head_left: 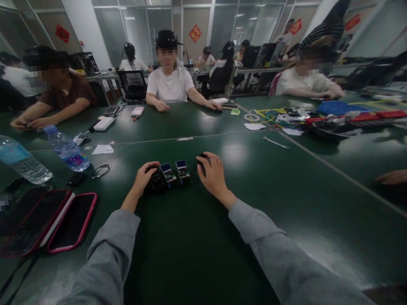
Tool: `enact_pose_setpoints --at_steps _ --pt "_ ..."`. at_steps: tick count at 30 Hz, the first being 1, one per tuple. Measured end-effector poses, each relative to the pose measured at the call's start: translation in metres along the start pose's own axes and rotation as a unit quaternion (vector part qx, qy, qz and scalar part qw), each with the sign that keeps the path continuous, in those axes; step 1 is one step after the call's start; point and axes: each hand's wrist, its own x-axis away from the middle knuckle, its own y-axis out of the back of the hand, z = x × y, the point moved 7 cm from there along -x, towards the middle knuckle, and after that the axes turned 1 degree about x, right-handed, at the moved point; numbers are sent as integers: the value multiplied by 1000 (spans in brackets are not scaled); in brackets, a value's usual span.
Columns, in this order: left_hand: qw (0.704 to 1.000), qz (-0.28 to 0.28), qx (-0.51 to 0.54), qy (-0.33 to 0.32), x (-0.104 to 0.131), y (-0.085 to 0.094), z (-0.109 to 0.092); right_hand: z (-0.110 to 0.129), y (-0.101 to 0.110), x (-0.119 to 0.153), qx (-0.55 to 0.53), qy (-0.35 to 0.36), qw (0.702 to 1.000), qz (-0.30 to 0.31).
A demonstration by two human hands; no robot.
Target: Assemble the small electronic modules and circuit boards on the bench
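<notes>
My left hand (143, 177) curls its fingers around the far side of a small black device (157, 182) on the green table. Just right of it stand two small devices with tilted square screens, the left screen device (169, 177) and the right screen device (183, 173), side by side and upright. Farther right, my right hand (212, 173) has its fingers bent around a small dark object (200, 158); most of that object is hidden by the fingers. A strip of bare table separates my right hand from the screen devices.
On the left are a large water bottle (16, 156), a smaller bottle (68, 150) and a phone in a red case (72, 223). At right lie a wrench (276, 143), tangled cables and red tools (361, 118). Several people sit around the table (187, 267); another person's hand (399, 177) rests at right.
</notes>
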Motion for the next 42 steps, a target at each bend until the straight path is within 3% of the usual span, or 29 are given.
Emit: enact_pose_setpoints --at_steps 3,6,14,22,25,30,37,42 --pt "1000 0 11 3 0 0 3 -41 -4 0 1 -51 999 -4" --pt "1000 -4 5 2 0 1 4 -63 -16 6 -43 -82 995 19" --pt "999 -18 -26 11 3 1 -2 -61 -22 6 -153 -113 981 30" --pt "999 6 -48 9 0 -2 2 -84 -26 7 -110 -150 982 -17" --pt "998 -7 -56 -6 -1 0 3 -80 -27 8 -101 -138 985 -23" --pt "999 -18 -49 5 0 1 7 -49 -24 8 -57 -37 998 15" --pt "999 -14 -49 -14 -1 0 6 -38 -20 10 -38 -29 998 42" --pt "998 -17 -53 -9 -1 0 6 -48 -22 8 -104 -62 992 37"
